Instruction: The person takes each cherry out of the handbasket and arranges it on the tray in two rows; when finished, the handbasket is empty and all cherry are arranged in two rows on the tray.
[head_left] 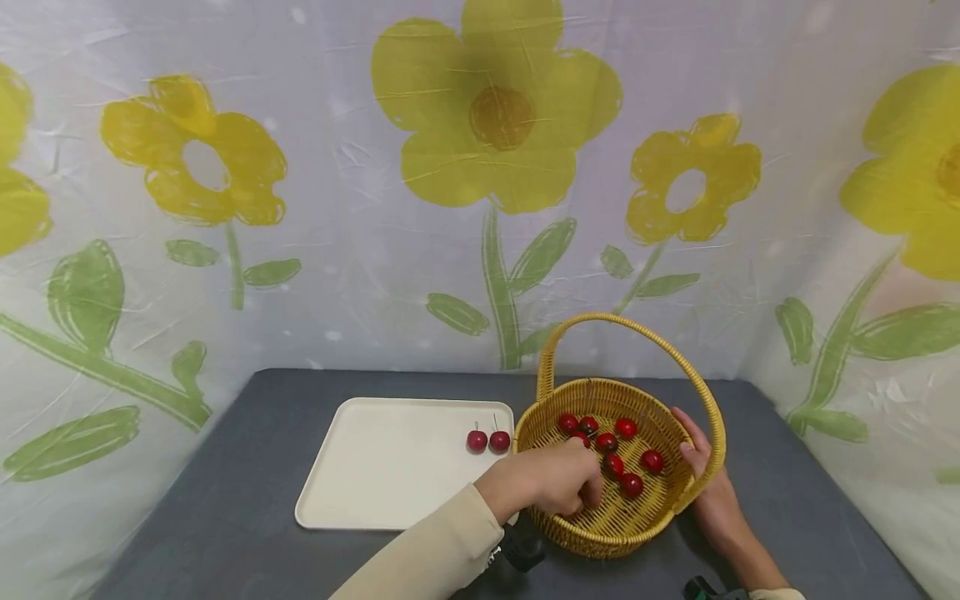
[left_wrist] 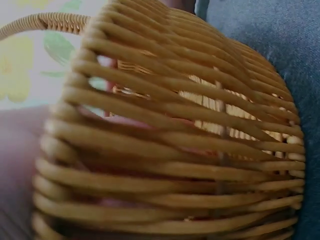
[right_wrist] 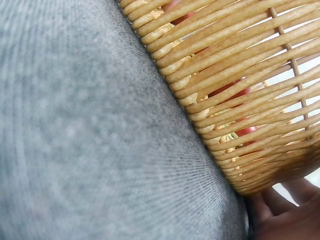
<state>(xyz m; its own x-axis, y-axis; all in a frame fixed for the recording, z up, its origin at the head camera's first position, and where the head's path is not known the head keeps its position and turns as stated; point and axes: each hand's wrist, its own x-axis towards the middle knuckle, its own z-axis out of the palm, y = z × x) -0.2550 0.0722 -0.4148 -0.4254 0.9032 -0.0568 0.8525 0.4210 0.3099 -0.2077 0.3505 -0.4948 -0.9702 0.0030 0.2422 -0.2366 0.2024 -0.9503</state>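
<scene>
Woven yellow wicker fills both wrist views, the basket wall hiding the fruit (red shows only through gaps). From the head view, the left hand reaches into it, fingers curled down among the cherries; what they pinch I cannot tell. Spread against its outer wall is the right hand. Two more cherries lie on the smooth cream tray beside it, on the grey table.
</scene>
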